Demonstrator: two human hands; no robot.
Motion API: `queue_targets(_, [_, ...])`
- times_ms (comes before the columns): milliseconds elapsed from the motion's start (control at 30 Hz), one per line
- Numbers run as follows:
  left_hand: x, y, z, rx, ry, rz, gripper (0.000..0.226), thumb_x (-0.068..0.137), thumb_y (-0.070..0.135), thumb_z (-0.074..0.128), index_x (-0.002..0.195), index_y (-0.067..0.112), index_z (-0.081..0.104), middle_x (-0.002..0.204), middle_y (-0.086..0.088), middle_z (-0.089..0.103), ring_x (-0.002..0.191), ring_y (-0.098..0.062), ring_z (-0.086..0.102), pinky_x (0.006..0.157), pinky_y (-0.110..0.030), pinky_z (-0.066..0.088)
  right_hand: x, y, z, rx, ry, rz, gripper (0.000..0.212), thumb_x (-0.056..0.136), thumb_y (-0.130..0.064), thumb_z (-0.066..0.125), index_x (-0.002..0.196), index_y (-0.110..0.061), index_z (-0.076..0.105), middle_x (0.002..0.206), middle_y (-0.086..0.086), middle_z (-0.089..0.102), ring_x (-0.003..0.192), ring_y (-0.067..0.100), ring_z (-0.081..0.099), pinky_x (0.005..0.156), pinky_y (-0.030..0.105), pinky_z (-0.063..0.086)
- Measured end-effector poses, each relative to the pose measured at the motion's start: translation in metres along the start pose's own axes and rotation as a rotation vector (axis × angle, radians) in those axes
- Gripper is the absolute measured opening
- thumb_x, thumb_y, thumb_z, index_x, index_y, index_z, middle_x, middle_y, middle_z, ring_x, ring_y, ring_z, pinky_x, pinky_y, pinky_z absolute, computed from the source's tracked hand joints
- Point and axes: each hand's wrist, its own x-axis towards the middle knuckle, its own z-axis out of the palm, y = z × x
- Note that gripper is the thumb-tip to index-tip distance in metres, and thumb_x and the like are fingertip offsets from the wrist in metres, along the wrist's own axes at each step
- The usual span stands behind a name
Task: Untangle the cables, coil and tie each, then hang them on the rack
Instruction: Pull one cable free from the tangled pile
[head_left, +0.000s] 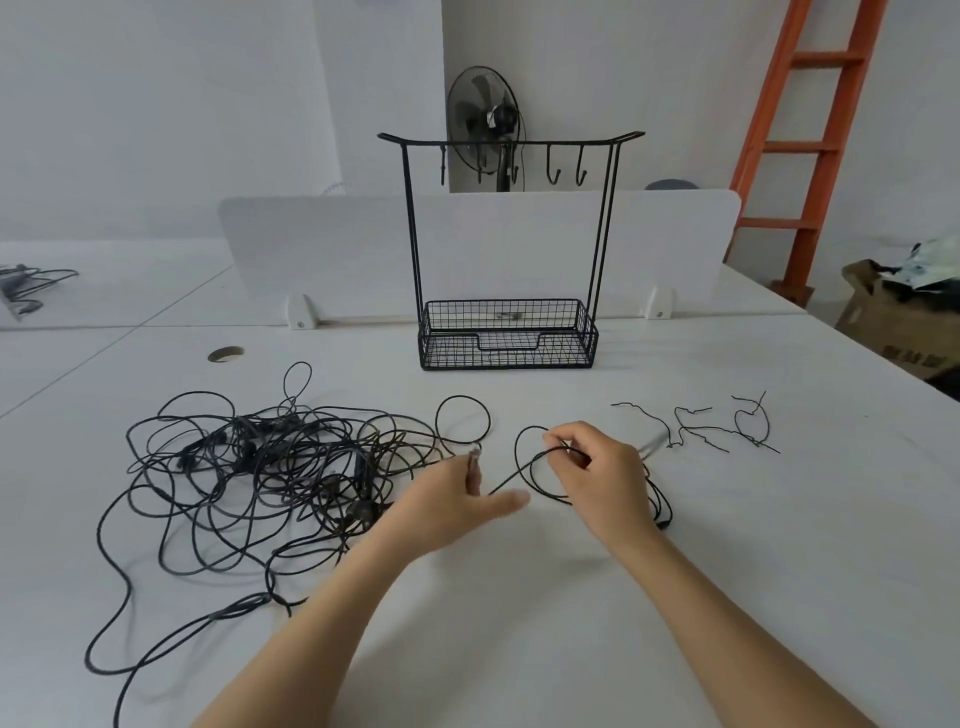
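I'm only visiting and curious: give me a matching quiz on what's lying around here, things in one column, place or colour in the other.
Things:
1 cable tangle
2 wire rack
3 twist ties
4 ladder

Descriptions:
A orange, behind the table at the right
B table's left side
C table's middle, hooks bare
D table's right side, lying loose

Pairs: 1-B, 2-C, 3-D, 4-A
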Motion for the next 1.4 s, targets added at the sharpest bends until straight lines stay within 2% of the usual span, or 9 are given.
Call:
queue_targets(133, [-0.003, 0.003, 0.004, 0.157, -0.119, -0.017, 0.051, 0.089, 0.048, 0.051, 0.058, 0.017, 0.025, 0.053, 0.005, 0.030, 0.049, -0.013, 0.027, 0.051, -0.028, 0.022, -0.002, 0.002, 0.003, -0.020, -0.041, -0.008, 0.008, 0.084, -0.017, 0.063, 0.077, -0.018, 0.067, 0.041, -0.012, 0.047, 0.052, 0.003, 0.048, 0.053, 0.024, 0.033])
queue_targets(400, [0.002, -0.006, -0.003, -0.618, -0.196, 0.193, 0.051, 0.092, 0.044, 0.030, 0.048, 0.021, 0.038, 0.038, 0.006, 0.027, 0.042, -0.012, 0.021, 0.045, -0.023, 0.019, 0.002, 0.002, -0.001, 0.047, -0.098, 0.095, 0.014, 0.084, -0.015, 0.062, 0.071, -0.021, 0.063, 0.057, -0.010, 0.061, 0.061, 0.018, 0.055, 0.063, 0.029, 0.043])
queue_targets(500, [0.004, -0.007, -0.005, -0.820, -0.057, 0.146, 0.054, 0.100, 0.046, 0.020, 0.079, 0.024, 0.065, 0.040, 0.006, 0.024, 0.043, -0.012, 0.018, 0.048, -0.026, 0.014, 0.004, 0.003, -0.003, 0.027, -0.081, 0.104, 0.015, 0.085, -0.015, 0.061, 0.070, -0.019, 0.062, 0.055, -0.006, 0.059, 0.057, 0.020, 0.050, 0.060, 0.028, 0.038])
queue_targets(633, [0.007, -0.006, -0.011, -1.260, -0.007, 0.034, 0.049, 0.098, 0.048, 0.018, 0.113, 0.029, 0.060, 0.045, 0.004, 0.031, 0.036, -0.007, 0.022, 0.039, -0.019, 0.016, -0.001, 0.002, -0.002, -0.174, -0.170, -0.032, 0.013, 0.087, -0.020, 0.057, 0.082, -0.012, 0.066, 0.051, 0.001, 0.053, 0.059, 0.027, 0.048, 0.061, 0.031, 0.040])
queue_targets(733, [0.012, -0.007, -0.016, -1.588, 0.081, -0.030, 0.054, 0.097, 0.045, 0.027, 0.079, 0.020, 0.071, 0.057, 0.001, 0.045, 0.033, -0.006, 0.026, 0.034, -0.013, 0.014, -0.006, -0.003, 0.004, -0.325, -0.203, -0.229, 0.021, 0.084, -0.027, 0.051, 0.072, -0.014, 0.063, 0.040, -0.005, 0.027, 0.048, 0.021, 0.033, 0.049, 0.023, 0.031])
queue_targets(833, [0.019, -0.016, -0.014, -1.668, 0.178, -0.079, 0.061, 0.098, 0.039, 0.032, 0.042, 0.018, 0.044, 0.062, 0.002, 0.044, 0.045, -0.008, 0.038, 0.038, -0.015, 0.024, -0.011, -0.003, 0.009, -0.379, -0.229, -0.346, 0.024, 0.075, -0.032, 0.045, 0.058, -0.020, 0.059, 0.040, -0.005, 0.022, 0.040, 0.016, 0.021, 0.037, 0.014, 0.025])
queue_targets(967, [0.022, -0.021, -0.010, -1.691, 0.294, -0.093, 0.065, 0.100, 0.026, 0.032, 0.035, 0.021, 0.033, 0.064, -0.002, 0.040, 0.064, -0.013, 0.047, 0.062, -0.021, 0.030, -0.012, 0.000, 0.013, -0.412, -0.235, -0.384, 0.025, 0.073, -0.033, 0.043, 0.058, -0.023, 0.060, 0.033, -0.004, 0.038, 0.034, 0.014, 0.026, 0.032, 0.013, 0.029])
queue_targets(1233, [0.020, -0.022, -0.021, -1.707, 0.249, -0.167, 0.069, 0.100, 0.036, 0.029, 0.034, 0.019, 0.034, 0.034, 0.006, 0.023, 0.033, -0.012, 0.032, 0.052, -0.024, 0.022, -0.004, 0.009, 0.010, -0.367, -0.139, -0.355, 0.009, 0.067, -0.026, 0.060, 0.061, -0.020, 0.064, 0.034, -0.006, 0.041, 0.049, 0.018, 0.045, 0.040, 0.014, 0.029])
queue_targets(1400, [0.019, -0.024, -0.024, -1.820, 0.200, -0.145, 0.064, 0.099, 0.040, 0.027, 0.038, 0.019, 0.032, 0.035, 0.005, 0.021, 0.036, -0.013, 0.016, 0.056, -0.022, 0.023, 0.000, 0.006, 0.003, -0.336, -0.205, -0.205, 0.060, 0.069, -0.053, 0.023, 0.083, -0.016, 0.068, 0.037, -0.009, 0.028, 0.051, 0.016, 0.035, 0.057, 0.027, 0.036])
